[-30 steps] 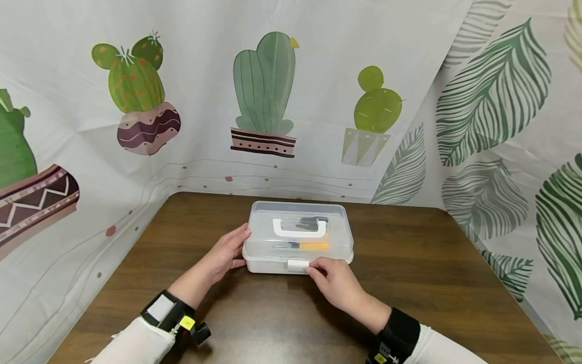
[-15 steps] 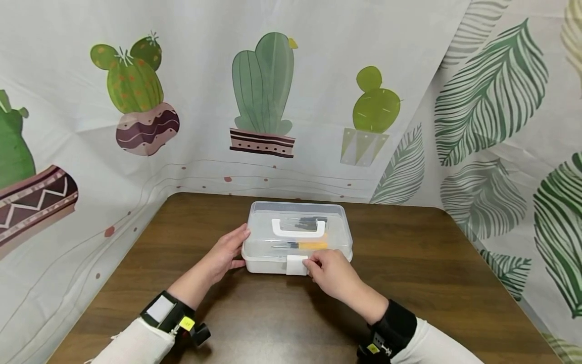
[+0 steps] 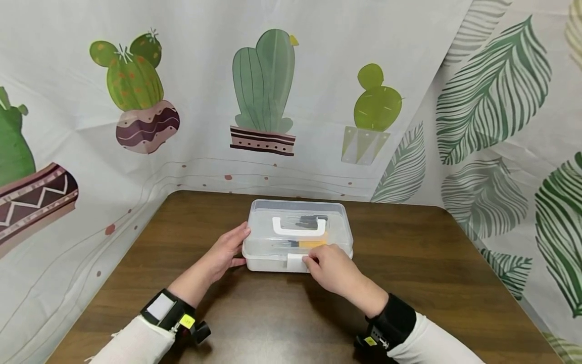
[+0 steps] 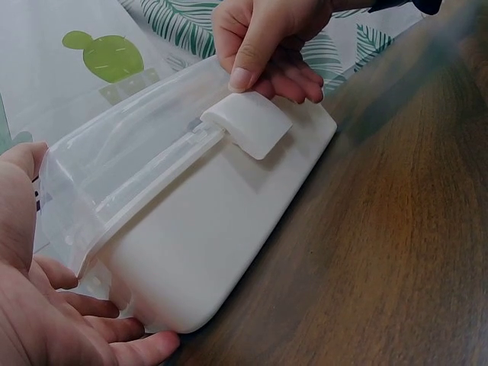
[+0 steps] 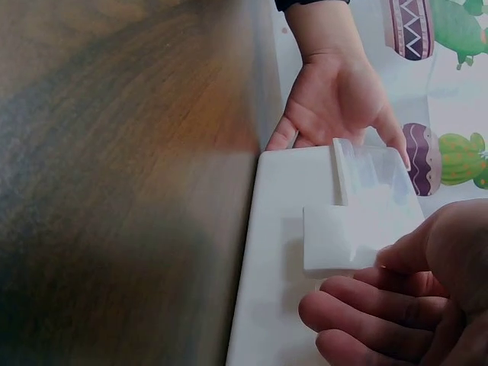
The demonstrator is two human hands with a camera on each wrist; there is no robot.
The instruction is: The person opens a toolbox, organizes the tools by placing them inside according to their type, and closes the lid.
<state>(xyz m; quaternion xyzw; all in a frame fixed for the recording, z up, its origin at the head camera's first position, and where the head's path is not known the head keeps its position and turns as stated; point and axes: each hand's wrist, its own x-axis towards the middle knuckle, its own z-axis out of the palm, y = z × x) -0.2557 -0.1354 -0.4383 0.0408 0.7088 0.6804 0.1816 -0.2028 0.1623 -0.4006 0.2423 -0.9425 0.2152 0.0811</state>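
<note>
A box [image 3: 268,265] with a white base and clear lid [image 3: 261,217] sits on the table, lid down. Its white latch [image 4: 248,123] juts out from the front wall, casting a shadow on it. My right hand [image 3: 334,268] pinches the latch's right edge between thumb and index finger, the other fingers loosely bent below. At the box's left end, my left hand [image 3: 225,250] rests against the side, fingers spread from the lid's edge down to the base corner. Through the lid show a slim tool with an orange handle [image 3: 309,243] and several dark slender tools [image 3: 311,220].
The brown wooden table [image 3: 400,253] spreads around the box. Behind it hangs a white cloth [image 3: 200,91] printed with cacti and leaves. A white handle [image 3: 297,231] lies flat on the lid. Each wrist wears a black strap [image 3: 395,318] with a small camera.
My right hand has moved slightly up with the latch, which has swung outward from the front wall. The left hand and the box have stayed in place.
</note>
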